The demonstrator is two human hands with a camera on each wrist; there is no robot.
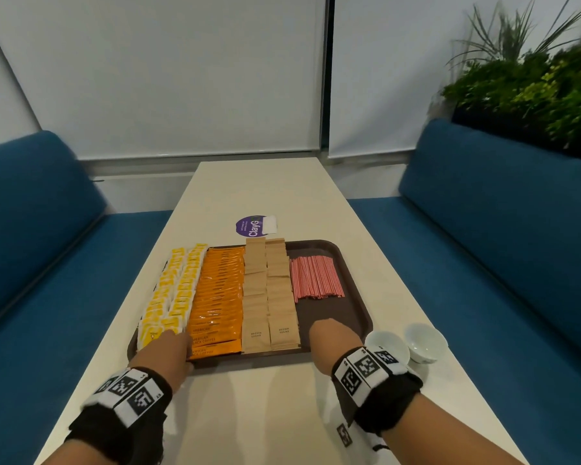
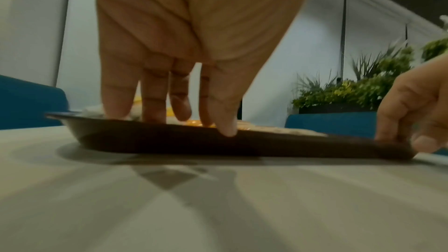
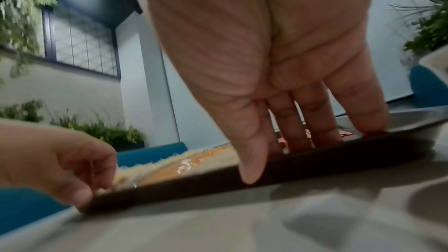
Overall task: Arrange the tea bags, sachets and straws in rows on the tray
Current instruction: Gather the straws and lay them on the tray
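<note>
Now my left hand [image 1: 163,352] rests at the near left corner of the brown tray [image 1: 346,317], its fingers [image 2: 155,91] straight and reaching over the rim onto the nearest packets while the thumb [image 2: 226,122] lies against the near rim. My right hand [image 1: 332,344] sits on the near edge toward the right corner, fingers [image 3: 322,127] also straight and pressed onto the bare tray floor, thumb [image 3: 252,162] down over the outside of the rim; neither hand is curled round anything loose. On the tray the goods lie in rows running from the near edge to the far edge: yellow tea bags [image 1: 173,290] in two columns along the left edge, spilling slightly over it, then the orange coffee sachets [image 1: 218,297] just beside them, then two columns of brown sugar sachets [image 1: 270,297] in the middle, their far end overhanging the far rim. A bundle of red-and-white straws [image 1: 316,278] lies toward the far right corner, touching the sugar rows, with bare tray between it and my right hand. Two small white cups [image 1: 405,344] stand on the tabletop [image 1: 275,407] just beside the tray's near right corner. A round purple sticker [image 1: 252,225] is on the tabletop just past the tray's far edge. Blue benches [image 1: 490,229] run along both long edges, and plants [image 1: 534,78] sit behind the right one.
</note>
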